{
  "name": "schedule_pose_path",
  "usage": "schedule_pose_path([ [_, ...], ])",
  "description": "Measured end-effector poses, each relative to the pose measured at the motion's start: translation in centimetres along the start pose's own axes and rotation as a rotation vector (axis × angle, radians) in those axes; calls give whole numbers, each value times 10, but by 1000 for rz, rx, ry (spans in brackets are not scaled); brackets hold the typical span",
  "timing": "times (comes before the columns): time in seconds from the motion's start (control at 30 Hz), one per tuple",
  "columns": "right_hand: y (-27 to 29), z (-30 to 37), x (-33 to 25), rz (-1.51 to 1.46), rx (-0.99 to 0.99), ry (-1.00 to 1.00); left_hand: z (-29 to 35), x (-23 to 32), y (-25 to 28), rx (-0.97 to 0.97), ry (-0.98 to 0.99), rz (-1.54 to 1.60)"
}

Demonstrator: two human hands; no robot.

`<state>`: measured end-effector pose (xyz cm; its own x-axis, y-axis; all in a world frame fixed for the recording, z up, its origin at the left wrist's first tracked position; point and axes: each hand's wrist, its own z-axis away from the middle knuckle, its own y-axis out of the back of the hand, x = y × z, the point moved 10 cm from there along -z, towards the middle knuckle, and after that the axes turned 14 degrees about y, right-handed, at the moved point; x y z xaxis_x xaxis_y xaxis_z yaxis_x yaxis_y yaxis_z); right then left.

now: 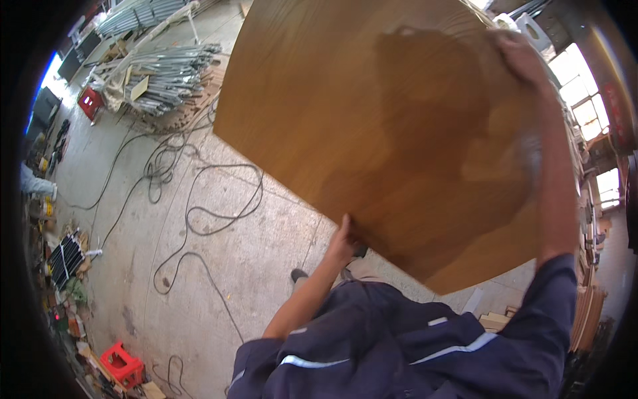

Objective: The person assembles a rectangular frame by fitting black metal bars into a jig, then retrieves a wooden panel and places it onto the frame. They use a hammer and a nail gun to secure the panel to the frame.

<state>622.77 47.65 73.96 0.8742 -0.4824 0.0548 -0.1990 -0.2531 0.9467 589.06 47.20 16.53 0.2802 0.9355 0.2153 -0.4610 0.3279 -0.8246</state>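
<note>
A large brown wood-grain panel [312, 100] with a glossy face is tilted in front of me, off the floor. My left hand [343, 243] grips its lower left edge, thumb on the face and the other fingers hidden behind. At the far right edge of the panel, my right hand [522, 56] is wrapped on the rim, slightly blurred, with that arm stretched along the panel's right side. A dark reflection covers much of the panel's right half.
Black cable [193, 213] lies in loops across the concrete floor [133, 266] at left. A heap of metal tubes [169, 76] stands at the far left. A red plastic stool [123, 364] sits at the lower left, near a bundle of dark bars [65, 259]. Boards [588, 312] lean at right.
</note>
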Motion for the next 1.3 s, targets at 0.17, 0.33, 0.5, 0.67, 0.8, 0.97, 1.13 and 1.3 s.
schedule_pose_path([
  [0.17,-132,-27,-91,-985,-95,-186,101,8,101,152,-86,59],
  [0.33,-206,-76,-150,-1263,-259,-111,146,12,145,271,-222,218],
  [0.5,-228,-121,-264,-972,-357,-87,202,34,183,283,-452,342],
  [0.67,-316,-222,-320,-925,-379,297,234,60,199,506,-514,126],
  [0.8,-347,-266,-410,-980,-231,375,251,71,201,417,-638,426],
  [0.97,-392,-315,-531,-1006,-291,521,266,56,246,677,-780,616],
  [1.13,-353,-312,-644,-1182,-94,652,335,73,237,800,-966,515],
  [1.3,-321,-315,-723,-1383,-101,664,487,107,242,1117,-1349,501],
])
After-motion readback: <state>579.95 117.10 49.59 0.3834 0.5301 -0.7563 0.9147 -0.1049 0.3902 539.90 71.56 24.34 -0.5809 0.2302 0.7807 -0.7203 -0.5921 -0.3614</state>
